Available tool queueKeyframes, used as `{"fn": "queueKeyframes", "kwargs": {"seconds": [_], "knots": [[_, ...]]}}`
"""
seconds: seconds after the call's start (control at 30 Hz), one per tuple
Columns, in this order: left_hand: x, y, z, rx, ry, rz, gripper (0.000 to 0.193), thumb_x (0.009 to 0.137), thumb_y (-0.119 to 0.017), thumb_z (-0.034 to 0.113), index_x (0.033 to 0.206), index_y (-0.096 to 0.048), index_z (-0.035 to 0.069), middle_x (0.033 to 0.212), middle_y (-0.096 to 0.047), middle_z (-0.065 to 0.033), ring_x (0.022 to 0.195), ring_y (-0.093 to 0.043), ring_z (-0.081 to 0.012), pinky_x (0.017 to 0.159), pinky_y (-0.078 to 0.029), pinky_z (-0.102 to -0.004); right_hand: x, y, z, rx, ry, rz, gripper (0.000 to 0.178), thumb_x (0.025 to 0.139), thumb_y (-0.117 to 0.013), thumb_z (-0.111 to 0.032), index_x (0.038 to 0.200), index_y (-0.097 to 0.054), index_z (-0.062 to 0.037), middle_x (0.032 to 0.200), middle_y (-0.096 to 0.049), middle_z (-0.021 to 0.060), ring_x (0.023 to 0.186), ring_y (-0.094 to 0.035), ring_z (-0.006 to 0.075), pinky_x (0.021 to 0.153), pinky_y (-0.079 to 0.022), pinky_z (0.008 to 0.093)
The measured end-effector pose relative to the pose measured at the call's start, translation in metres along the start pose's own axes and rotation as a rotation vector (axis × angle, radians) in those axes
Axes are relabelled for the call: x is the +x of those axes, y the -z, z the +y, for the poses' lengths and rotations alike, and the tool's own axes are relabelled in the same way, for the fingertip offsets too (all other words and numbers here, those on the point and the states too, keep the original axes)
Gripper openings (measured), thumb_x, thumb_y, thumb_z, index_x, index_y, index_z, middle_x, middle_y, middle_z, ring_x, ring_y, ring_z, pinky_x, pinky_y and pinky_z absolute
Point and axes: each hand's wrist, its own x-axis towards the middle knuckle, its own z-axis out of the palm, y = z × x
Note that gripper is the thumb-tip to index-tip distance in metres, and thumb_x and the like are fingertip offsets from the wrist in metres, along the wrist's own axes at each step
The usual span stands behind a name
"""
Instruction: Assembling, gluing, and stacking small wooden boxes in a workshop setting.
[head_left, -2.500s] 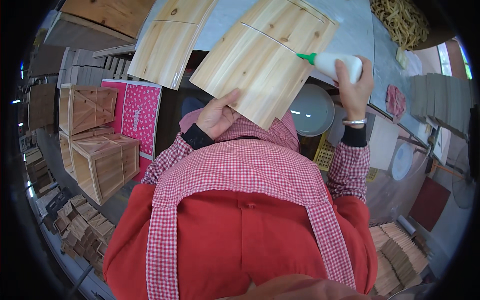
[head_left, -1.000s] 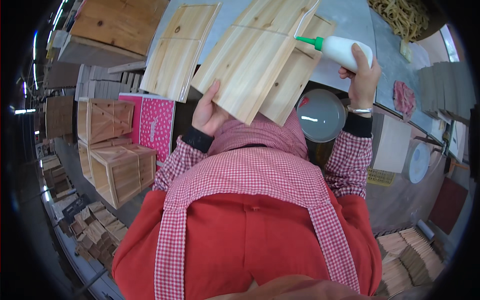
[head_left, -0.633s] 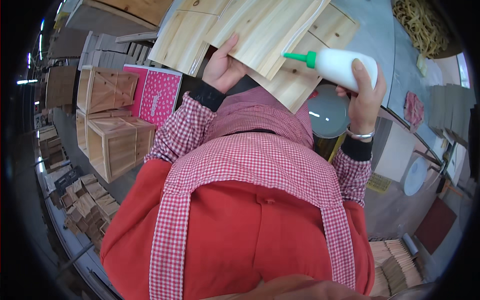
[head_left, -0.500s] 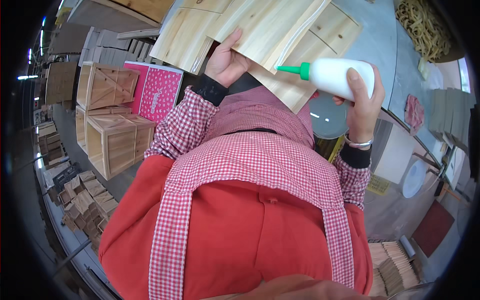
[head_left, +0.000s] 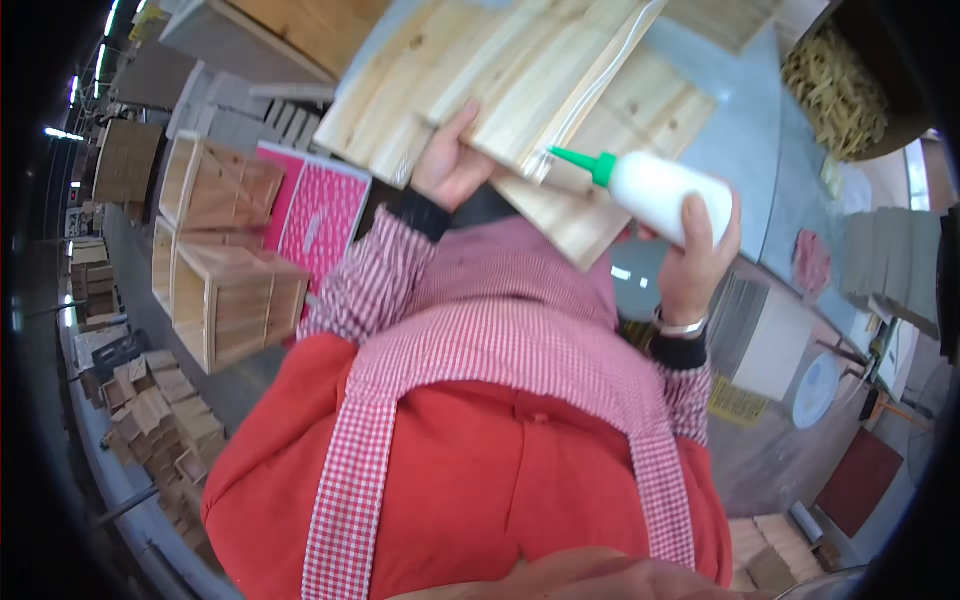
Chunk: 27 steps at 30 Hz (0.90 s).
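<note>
My left hand (head_left: 452, 165) grips the near corner of a pale wooden panel (head_left: 520, 85), thumb on its top face. A thin white line of glue (head_left: 598, 88) runs along the panel's right edge. Closed round a white glue bottle (head_left: 662, 197) with a green nozzle is my right hand (head_left: 697, 258). The bottle lies nearly level, and its tip is at the near end of the glue line; whether it touches the wood I cannot tell. More wooden boards (head_left: 655, 105) lie under and beside the panel, one jutting out toward my apron.
The grey worktable (head_left: 745, 130) carries a pink cloth (head_left: 811, 262) at its right edge. A dark container of wood shavings (head_left: 835, 95) stands far right. Wooden crates (head_left: 245, 310) and a pink patterned box (head_left: 322, 215) are at left. A round grey lid or stool top (head_left: 636, 283) sits below the bottle.
The whole view has shifted slightly and blurred. The bottle and my right hand sit a little lower and further left in the picture; both holds are the same.
</note>
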Motion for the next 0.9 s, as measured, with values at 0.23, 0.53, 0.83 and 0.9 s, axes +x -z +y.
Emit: {"fn": "queueKeyframes", "kwargs": {"seconds": [0.23, 0.53, 0.83, 0.9], "knots": [[-0.034, 0.013, 0.060, 0.055, -0.182, -0.075, 0.050, 0.094, -0.057, 0.021, 0.137, -0.038, 0.003, 0.138, -0.046, -0.0142, 0.128, -0.042, -0.0285, 0.109, -0.032, -0.0444, 0.017, 0.023, 0.004, 0.293, 0.092, 0.308, 0.043, 0.091, -0.054, -0.033, 0.115, -0.043, 0.0012, 0.093, -0.057, 0.0152, 0.068, -0.060, 0.0245, 0.049, -0.049, 0.0319], [-0.034, -0.028, 0.153, 0.147, -0.478, -0.240, 0.057, 0.092, -0.059, 0.024, 0.139, -0.035, 0.002, 0.139, -0.045, -0.0141, 0.127, -0.044, -0.0291, 0.108, -0.034, -0.0443, 0.030, 0.030, 0.014, 0.348, 0.143, 0.443, 0.043, 0.092, -0.052, -0.038, 0.109, -0.049, 0.0018, 0.089, -0.060, 0.0146, 0.066, -0.060, 0.0218, 0.050, -0.046, 0.0290], [0.112, -0.230, 0.263, 0.198, -0.693, -0.262, 0.041, 0.091, -0.059, 0.014, 0.128, -0.047, 0.002, 0.129, -0.053, -0.0115, 0.117, -0.053, -0.0258, 0.104, -0.042, -0.0379, 0.026, 0.039, 0.020, 0.292, 0.093, 0.530, 0.043, 0.093, -0.052, -0.037, 0.107, -0.051, 0.0028, 0.089, -0.062, 0.0150, 0.066, -0.060, 0.0209, 0.053, -0.047, 0.0291], [0.163, -0.272, 0.286, 0.425, -0.531, -0.476, 0.032, 0.093, -0.058, 0.024, 0.120, -0.055, 0.006, 0.117, -0.061, -0.0080, 0.105, -0.058, -0.0236, 0.092, -0.047, -0.0345, 0.032, 0.028, 0.019, 0.279, 0.106, 0.656, 0.041, 0.093, -0.052, -0.035, 0.106, -0.052, 0.0032, 0.089, -0.062, 0.0152, 0.066, -0.060, 0.0214, 0.056, -0.048, 0.0306]]}}
